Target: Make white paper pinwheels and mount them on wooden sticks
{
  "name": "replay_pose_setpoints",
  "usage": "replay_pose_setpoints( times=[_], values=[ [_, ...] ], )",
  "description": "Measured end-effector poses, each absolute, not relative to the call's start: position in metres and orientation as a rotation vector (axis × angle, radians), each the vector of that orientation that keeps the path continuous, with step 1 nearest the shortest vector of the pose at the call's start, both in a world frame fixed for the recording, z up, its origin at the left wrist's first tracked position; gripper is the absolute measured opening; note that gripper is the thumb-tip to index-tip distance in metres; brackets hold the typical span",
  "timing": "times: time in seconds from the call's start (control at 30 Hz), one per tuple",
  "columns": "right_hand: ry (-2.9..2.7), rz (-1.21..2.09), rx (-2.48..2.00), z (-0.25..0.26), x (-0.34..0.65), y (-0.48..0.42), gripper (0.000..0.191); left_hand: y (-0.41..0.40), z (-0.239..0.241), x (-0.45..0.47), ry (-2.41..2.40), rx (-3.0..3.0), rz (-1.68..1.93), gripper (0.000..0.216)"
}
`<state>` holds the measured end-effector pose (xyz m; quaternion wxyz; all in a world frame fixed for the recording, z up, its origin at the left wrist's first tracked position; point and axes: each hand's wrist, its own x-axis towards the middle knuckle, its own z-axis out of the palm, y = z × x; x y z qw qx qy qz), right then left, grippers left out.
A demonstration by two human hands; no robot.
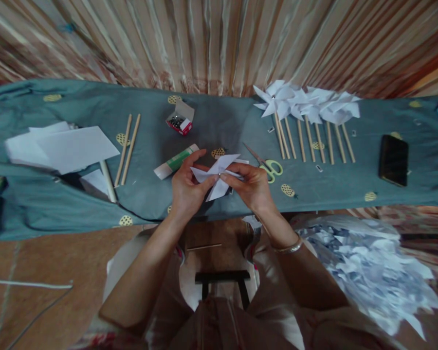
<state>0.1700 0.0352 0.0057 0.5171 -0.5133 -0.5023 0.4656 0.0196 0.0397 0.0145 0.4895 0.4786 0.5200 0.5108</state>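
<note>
A white paper pinwheel [222, 167] with a small shiny pin at its centre is held between both hands above the cloth-covered table. My left hand [188, 187] grips its left side, the thumb near the pin and the index finger raised. On the other side, my right hand [253, 187] pinches the pinwheel with its thumb close to the centre. A green and white glue stick [176, 161] lies just beyond my left hand. Scissors with light green handles [272, 169] rest beside my right hand. Behind the hands stands an open red and white box of pins [180, 120].
Several finished pinwheels on sticks [306, 103] lie at the back right, near a black phone [393, 160]. Two wooden sticks [127, 148] and white paper sheets [76, 146] are at left. A plastic bag of paper scraps [365, 262] sits below the table's right side.
</note>
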Motion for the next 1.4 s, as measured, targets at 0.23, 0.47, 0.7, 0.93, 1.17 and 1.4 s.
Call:
replay_pose_setpoints(
  times=[0.23, 0.47, 0.7, 0.93, 1.17, 1.4],
  values=[
    [-1.254, 1.229, -1.219, 0.0129, 0.1748, 0.0368, 0.028, 0.0406, 0.0142, 0.0188, 1.224, 1.148, 1.220, 0.065],
    [-1.249, 1.301, -1.223, 0.0119, 0.1789, 0.0374, 0.022, 0.0406, 0.0135, 0.0180, 1.205, 1.132, 1.179, 0.066],
    [-1.256, 1.290, -1.234, 0.0107, 0.1781, 0.0379, 0.026, 0.0404, 0.0140, 0.0198, 1.201, 1.120, 1.170, 0.063],
    [-1.307, 1.273, -1.262, 0.0118, 0.1777, 0.0390, 0.027, 0.0406, 0.0139, 0.0183, 1.235, 1.126, 1.184, 0.059],
    [-1.333, 1.285, -1.280, 0.0128, 0.1787, 0.0389, 0.026, 0.0402, 0.0109, 0.0165, 1.187, 1.098, 1.146, 0.065],
    [-1.248, 1.362, -1.245, 0.0107, 0.1751, 0.0391, 0.024, 0.0399, 0.0144, 0.0162, 1.202, 1.073, 1.157, 0.063]
  ],
)
